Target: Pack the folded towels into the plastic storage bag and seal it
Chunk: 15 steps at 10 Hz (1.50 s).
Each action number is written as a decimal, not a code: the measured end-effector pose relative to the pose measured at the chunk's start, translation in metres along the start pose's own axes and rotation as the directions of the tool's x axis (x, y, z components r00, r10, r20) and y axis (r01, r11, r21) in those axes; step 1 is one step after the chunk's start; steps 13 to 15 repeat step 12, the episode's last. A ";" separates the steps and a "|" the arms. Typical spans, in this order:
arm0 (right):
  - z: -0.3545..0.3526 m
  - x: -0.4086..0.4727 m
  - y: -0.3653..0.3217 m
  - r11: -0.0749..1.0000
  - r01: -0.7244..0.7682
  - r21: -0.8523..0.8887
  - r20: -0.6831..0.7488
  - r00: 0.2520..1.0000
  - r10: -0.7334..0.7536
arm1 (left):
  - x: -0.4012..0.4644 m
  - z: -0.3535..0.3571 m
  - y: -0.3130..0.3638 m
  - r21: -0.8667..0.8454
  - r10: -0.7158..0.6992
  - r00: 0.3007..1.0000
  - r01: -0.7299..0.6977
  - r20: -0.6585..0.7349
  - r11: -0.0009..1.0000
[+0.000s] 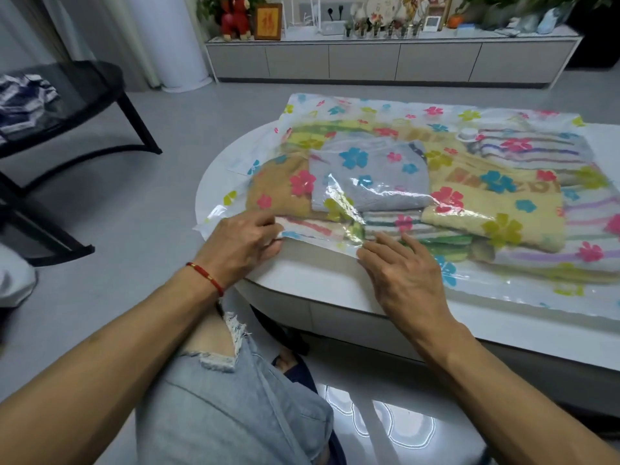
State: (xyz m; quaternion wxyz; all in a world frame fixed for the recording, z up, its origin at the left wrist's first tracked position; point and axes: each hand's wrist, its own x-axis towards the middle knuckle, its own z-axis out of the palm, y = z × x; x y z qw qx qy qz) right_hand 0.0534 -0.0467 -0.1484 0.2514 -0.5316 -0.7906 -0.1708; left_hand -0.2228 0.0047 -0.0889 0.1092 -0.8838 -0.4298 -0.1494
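Both hands are down at the near edge of the plastic storage bag (419, 182). The left hand (243, 241) pinches the bag's edge between thumb and curled fingers, and there's a red string bracelet (205, 276) on that wrist. The right hand (402, 270) has its fingers fairly straight and spread, fingertips resting on the same edge of the plastic a bit further along, so not really gripping anything as far as I can see.

The bag is clear with pink, blue and yellow flowers printed all over it, lying flat on the white table (302, 283) and hanging slightly over its rounded left end. The folded towels are inside it: a tan towel (278, 193) on the left, a grey towel (369, 176) overlapping it, a yellow towel (496, 203) to the right, and striped towels (536, 152) toward the far corner. A white round valve (467, 134) sits on top of the bag near the back.

Further out there's a black side table (67, 105) on the left and a long low cabinet (385, 58) against the far wall.
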 end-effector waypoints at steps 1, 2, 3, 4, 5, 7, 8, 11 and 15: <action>0.006 -0.010 0.003 1.000 0.016 0.020 -0.070 0.997 -0.014 | -0.016 -0.012 -0.030 0.044 -0.010 1.000 0.009 0.021 0.999; 0.007 -0.016 0.005 0.998 0.024 0.057 -0.090 0.996 -0.019 | -0.031 -0.015 -0.048 0.055 -0.073 0.997 0.072 0.019 0.996; 0.004 -0.017 0.003 0.995 0.005 0.101 -0.087 0.996 0.004 | -0.037 -0.013 -0.054 0.023 -0.140 0.990 0.140 -0.002 0.990; 0.002 -0.022 -0.001 0.991 -0.036 0.130 -0.068 0.997 0.045 | -0.042 -0.015 -0.056 -0.007 -0.169 0.985 0.169 -0.027 0.986; 0.003 -0.027 0.002 0.987 -0.046 0.152 -0.059 0.997 0.056 | -0.050 -0.015 -0.062 -0.031 -0.157 0.987 0.156 -0.017 0.987; 0.010 -0.033 0.003 0.982 -0.026 0.186 -0.071 0.997 0.040 | -0.061 -0.016 -0.069 -0.062 -0.122 0.991 0.118 -0.056 0.991; 0.012 -0.037 0.005 0.979 -0.030 0.202 -0.077 0.996 0.046 | -0.064 -0.017 -0.070 -0.063 -0.156 0.987 0.154 -0.038 0.986; 0.007 -0.033 -0.003 0.965 -0.105 0.239 -0.061 0.991 0.123 | -0.071 -0.022 -0.073 -0.074 -0.182 0.977 0.190 0.110 0.979; -0.013 -0.038 -0.009 0.895 -0.207 0.395 0.032 0.977 0.212 | -0.063 -0.030 -0.045 -0.124 -0.265 0.964 0.266 0.025 0.956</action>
